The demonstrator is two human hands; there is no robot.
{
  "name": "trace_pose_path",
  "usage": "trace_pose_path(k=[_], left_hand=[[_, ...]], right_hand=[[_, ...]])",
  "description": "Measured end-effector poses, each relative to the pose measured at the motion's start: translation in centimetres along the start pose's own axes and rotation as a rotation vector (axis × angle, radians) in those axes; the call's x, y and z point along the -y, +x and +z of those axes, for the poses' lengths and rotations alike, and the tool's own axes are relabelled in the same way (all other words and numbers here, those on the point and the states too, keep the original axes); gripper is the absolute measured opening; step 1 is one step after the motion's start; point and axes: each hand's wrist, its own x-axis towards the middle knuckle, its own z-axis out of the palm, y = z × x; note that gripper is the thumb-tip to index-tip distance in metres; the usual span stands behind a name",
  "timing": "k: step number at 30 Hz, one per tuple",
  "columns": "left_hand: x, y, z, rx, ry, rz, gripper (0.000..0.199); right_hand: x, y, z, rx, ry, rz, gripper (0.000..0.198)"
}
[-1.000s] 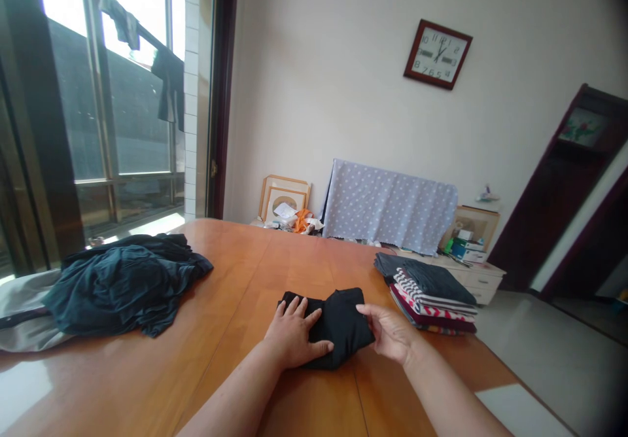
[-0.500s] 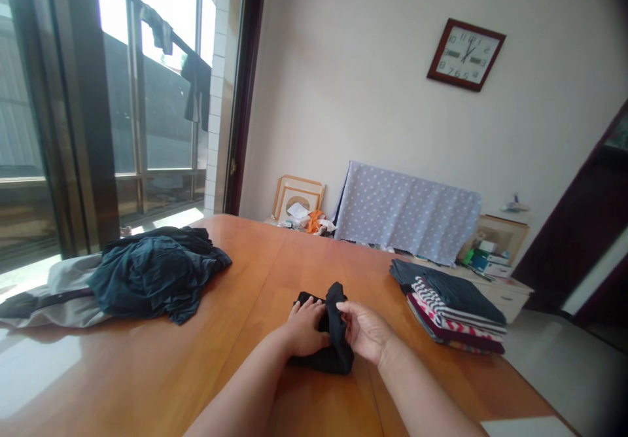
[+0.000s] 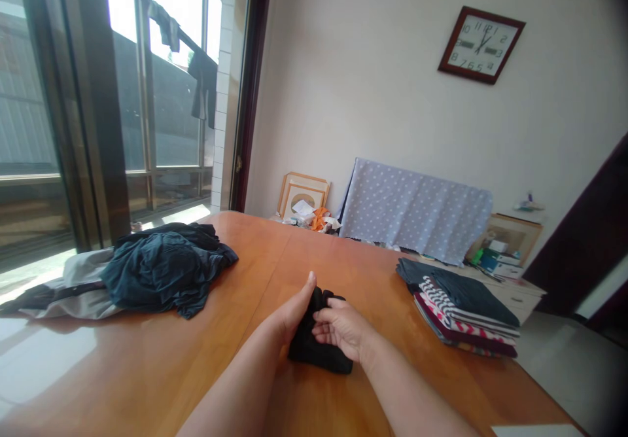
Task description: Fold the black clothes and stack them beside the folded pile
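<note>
Several tall glass panes (image 3: 122, 97) in metal framing fill the upper left of the frame, and a small pale grey cloth (image 3: 164, 25) and a dark garment (image 3: 202, 84) hang from a slanting bar there. Below, at the left of the frame, a light grey crumpled garment (image 3: 88, 270) lies next to a loose heap of dark blue-green clothing (image 3: 167, 270), both on a glossy orange-brown wooden table (image 3: 265, 267). Near the centre, light wooden picture frames (image 3: 292, 178) lean against the wall beyond the far edge. At the lower centre, the left hand (image 3: 297, 309) stands on edge with its thumb raised, against the left side of a small folded black fabric bundle (image 3: 321, 358), which lies on the table; its fingers are hidden, so I cannot tell whether they grip. From the other side, the right hand (image 3: 346, 329) touches the bundle's upper right part with bent fingers; whether they pinch the fabric I cannot tell. Right of centre hangs a pale blue polka-dot cloth (image 3: 412, 208). Farther right, a neat stack of folded clothes (image 3: 468, 313) shows dark, striped, pink-and-white and maroon layers, below a square brown-framed wall clock (image 3: 481, 46) at the upper right, with a whitish drawer cabinet (image 3: 524, 299) behind the stack.
</note>
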Motion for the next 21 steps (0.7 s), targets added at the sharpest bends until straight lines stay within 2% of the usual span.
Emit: trace_pose_path(k=[3,7,12,14,17,21], left_hand=[[-0.1,0.1,-0.3,-0.095,0.054,0.045,0.087],[0.0,0.2,-0.5,-0.153,0.141,0.151,0.079],[0.3,0.5,-0.6,-0.189,0.120,0.150,0.080],[0.3,0.6,-0.6,-0.229,0.147,0.185,0.079],[0.0,0.8,-0.7,-0.316,0.296,0.263,0.074],[-0.6,0.7,-0.5,-0.414,0.428,0.326,0.067]], right_hand=[[-0.6,0.1,0.7,0.029,-0.015,0.018,0.038],[-0.4,0.1,0.0,-0.012,0.083,0.035,0.048],[0.3,-0.2,-2.7,-0.221,0.187,-0.096,0.027],[0.2,-0.4,-3.6,-0.253,0.168,-0.108,0.023],[-0.2,-0.7,-4.2,-0.231,0.092,-0.096,0.026],[-0.4,-1.2,-3.8,-0.189,-0.031,-0.094,0.042]])
